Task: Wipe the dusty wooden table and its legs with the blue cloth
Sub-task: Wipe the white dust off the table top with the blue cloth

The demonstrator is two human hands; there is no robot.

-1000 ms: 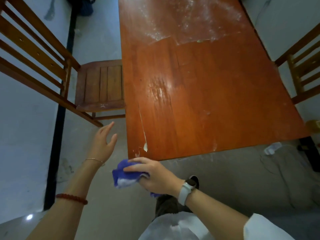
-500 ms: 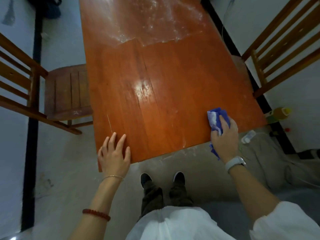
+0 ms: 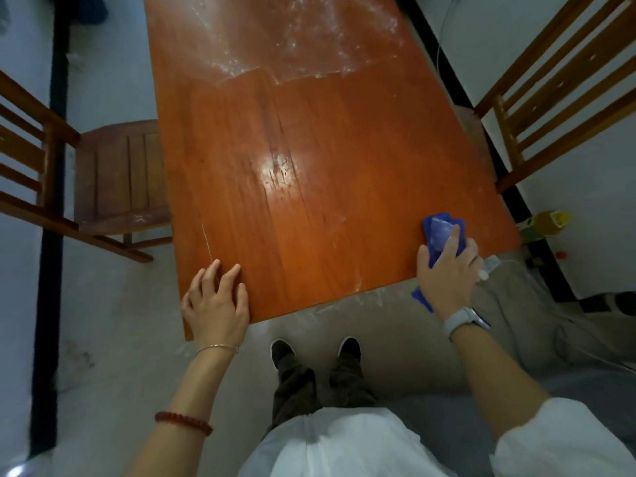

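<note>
The left hand (image 3: pixel 215 301) is laid palm down on the near left corner of the wooden table (image 3: pixel 309 160), its fingers straight, slightly spread and holding nothing; the heel of the hand overhangs the table's near edge. The right hand (image 3: pixel 447 277) is placed at the table's near right corner, where the blue cloth (image 3: pixel 442 232) is pressed onto the wood. The cloth is gripped with the thumb at its left side and the fingers bent over its top. A tail of the cloth is seen below the hand, hanging past the table's near edge. A pale watch (image 3: pixel 459 320) is worn on the right wrist.

White dust (image 3: pixel 292 39) is spread across the table's far end. The table's legs are hidden beneath its top, and its far edge is cut off by the frame. Much of the cloth is covered by the right hand, so its fold cannot be made out. A wooden chair (image 3: pixel 117 180) to the table's left is only partly in view.
</note>
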